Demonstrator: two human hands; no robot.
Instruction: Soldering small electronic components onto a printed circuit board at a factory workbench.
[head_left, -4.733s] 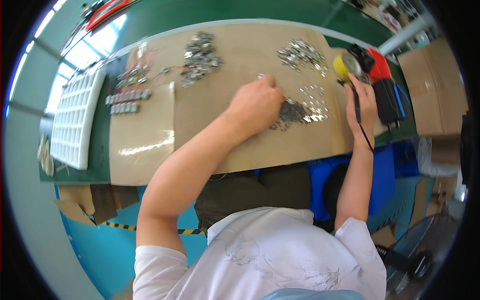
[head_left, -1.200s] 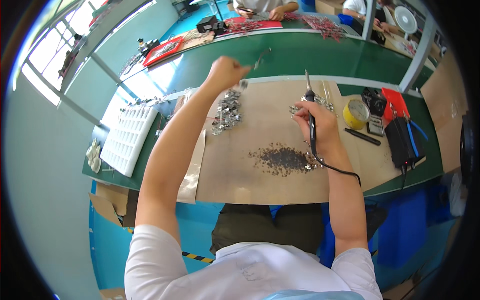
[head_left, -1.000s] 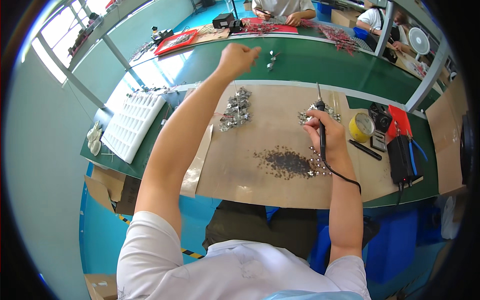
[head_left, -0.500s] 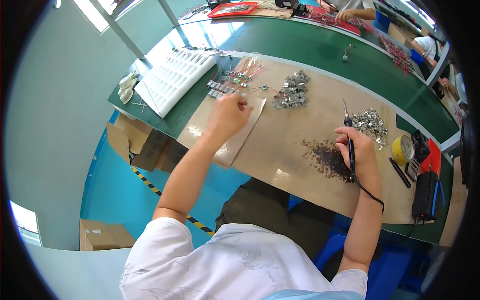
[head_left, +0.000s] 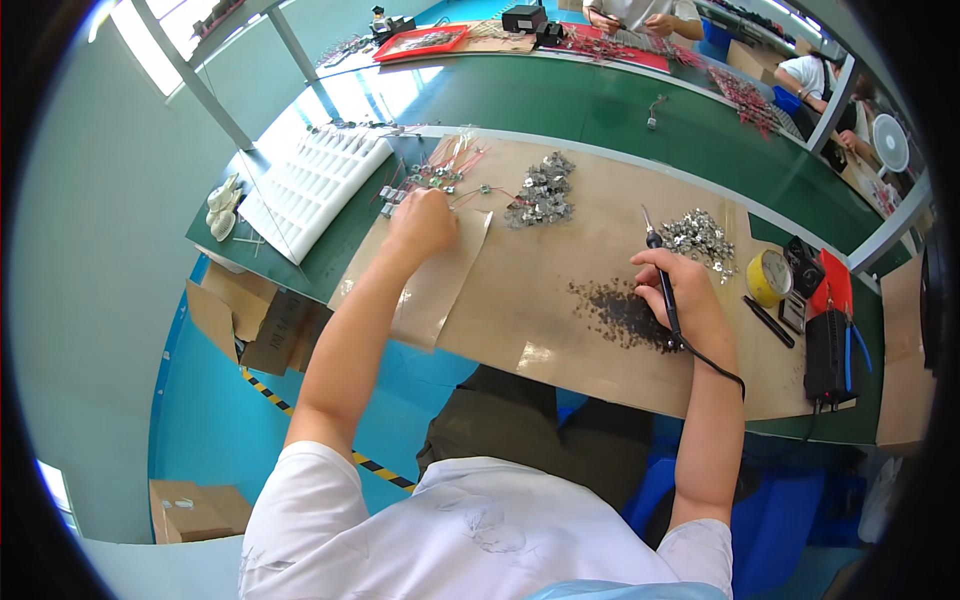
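Observation:
My right hand point(head_left: 690, 300) grips a soldering iron point(head_left: 668, 290) like a pen, its tip pointing up and away, above a scatter of small dark brown bits point(head_left: 630, 315). My left hand point(head_left: 422, 222) reaches to a cluster of small metal parts with red wires point(head_left: 440, 175) on the far left of the brown board. Its fingers are curled at the near edge of that cluster and cover some of the parts; whatever is between them is hidden. Under the left wrist lies a brown paper sheet point(head_left: 425, 290). A heap of flat silvery metal pieces point(head_left: 540, 190) lies between the hands, farther back.
Another pile of small metal parts point(head_left: 700, 238) lies beyond my right hand. Yellow tape roll point(head_left: 768, 277), black pen point(head_left: 768, 321) and black box point(head_left: 828, 360) stand at right. A white compartment tray point(head_left: 315, 190) sits at left. Another person's hands point(head_left: 660, 24) work across the green bench.
My left hand has moved slightly forward, onto the near wired parts. The right hand keeps the soldering iron in nearly the same place. The whole view has shifted a little.

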